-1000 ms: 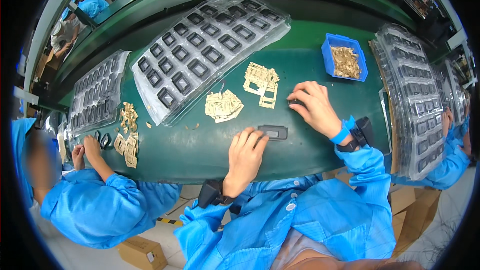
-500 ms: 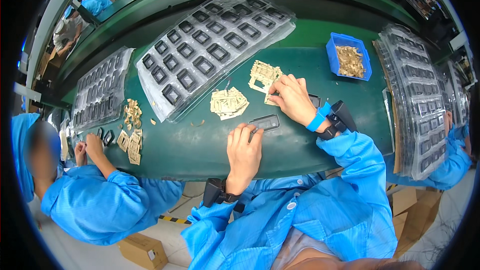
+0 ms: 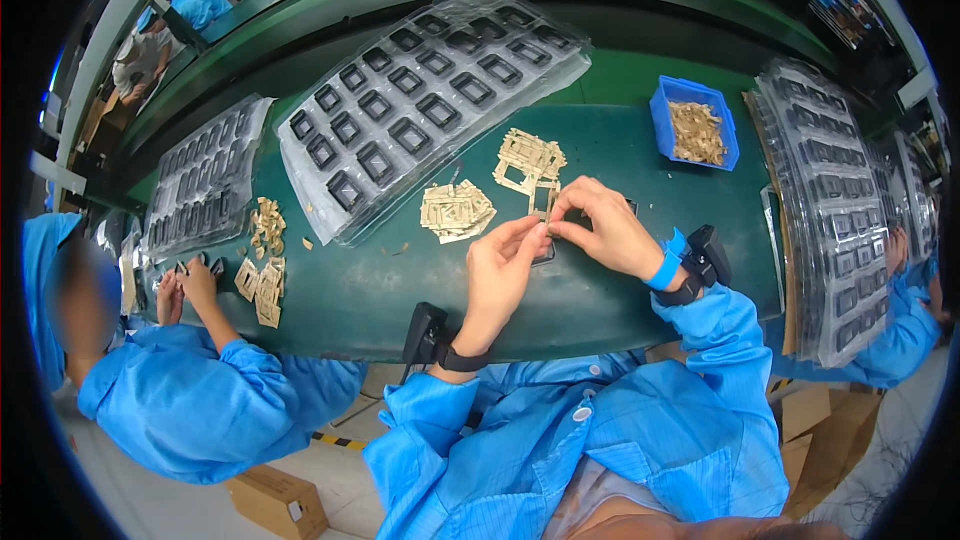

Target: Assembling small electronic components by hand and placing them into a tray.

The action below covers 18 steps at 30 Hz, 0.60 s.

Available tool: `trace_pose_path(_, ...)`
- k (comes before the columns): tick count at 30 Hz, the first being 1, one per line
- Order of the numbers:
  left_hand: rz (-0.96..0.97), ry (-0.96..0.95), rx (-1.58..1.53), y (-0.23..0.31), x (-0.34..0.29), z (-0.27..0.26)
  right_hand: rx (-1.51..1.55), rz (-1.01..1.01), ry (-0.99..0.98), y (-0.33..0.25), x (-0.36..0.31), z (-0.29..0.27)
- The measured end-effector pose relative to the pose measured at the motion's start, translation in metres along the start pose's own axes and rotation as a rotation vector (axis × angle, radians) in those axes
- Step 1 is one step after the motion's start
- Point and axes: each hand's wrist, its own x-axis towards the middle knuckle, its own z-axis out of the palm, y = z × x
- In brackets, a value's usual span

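My left hand (image 3: 502,268) and my right hand (image 3: 606,230) meet above the table with thumbs and forefingers pinched. Between their fingertips is a thin beige rectangular frame (image 3: 543,202), which looks like a paper-backed adhesive sticker. Just below the fingers, part of a black plastic frame (image 3: 544,254) shows on the mat; my hands cover most of it. A loose pile of beige sticker frames (image 3: 526,154) lies just beyond the held one. Left of it rests a second stack of beige stickers (image 3: 456,212).
A clear tray of black plastic frames (image 3: 400,105) lies at the back. A blue bin (image 3: 738,140) holds beige scraps. Stacked trays (image 3: 835,200) stand at the right. On the left a co-worker (image 3: 200,390) handles small black parts beside another tray (image 3: 205,175).
My right hand has drawn back from the sticker pile with a beige frame. My left hand has left the black frame on the mat and moved up to meet the right.
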Motion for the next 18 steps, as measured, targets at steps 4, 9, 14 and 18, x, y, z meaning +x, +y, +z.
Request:
trace_pose_path(4,-0.111,-0.101,-0.166,-0.011,0.003,0.001,0.01,-0.004,0.02,-0.007,-0.017,-0.002)
trace_pose_path(9,0.126,-0.084,0.387,0.014,-0.023,0.004,-0.078,-0.073,0.283,-0.021,-0.039,-0.008)
trace_pose_path(14,0.699,-0.117,0.82,0.004,-0.055,0.009,-0.295,-0.201,0.203,-0.022,-0.08,0.001)
trace_pose_path(18,0.755,-0.15,0.863,-0.023,-0.079,0.0,-0.362,-0.182,0.176,-0.022,-0.118,0.021)
